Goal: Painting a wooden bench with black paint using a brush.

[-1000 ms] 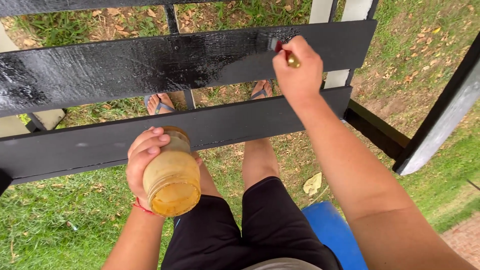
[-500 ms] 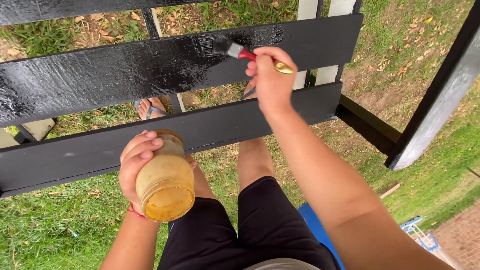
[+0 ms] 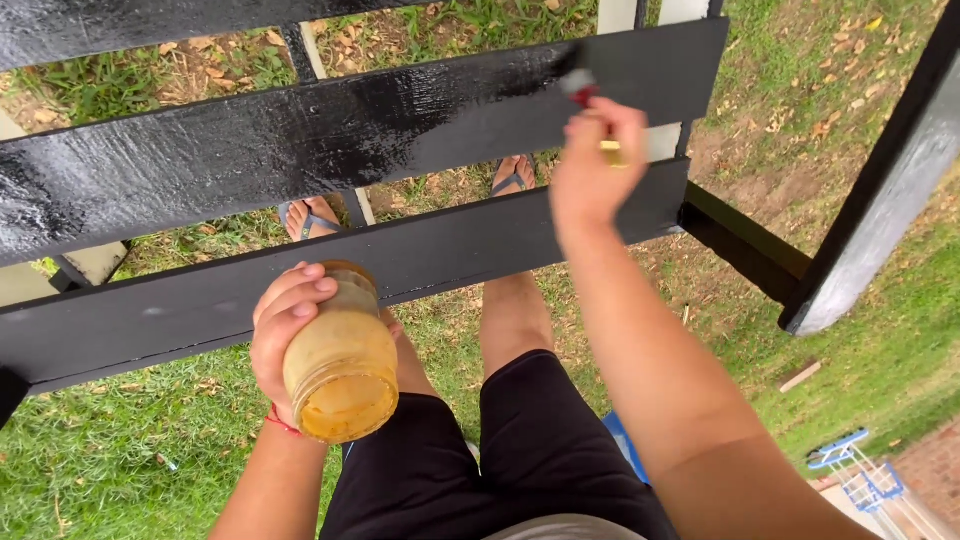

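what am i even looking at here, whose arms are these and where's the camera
There is no machine here. The camera sits on a person's head and looks down, so you see that person's own arms, black shorts and feet in sandals on the grass.

The left hand is wrapped around a glass jar with a yellowish smeared look, tilted so its base faces the camera. What is inside cannot be told.

The right hand reaches forward and grips a paintbrush, with its bristles against the middle plank, which is black and shiny, like wet paint.

A lower plank nearer the body is black too but duller. A black post stands to the right, and all of it stands over grass and dry leaves.
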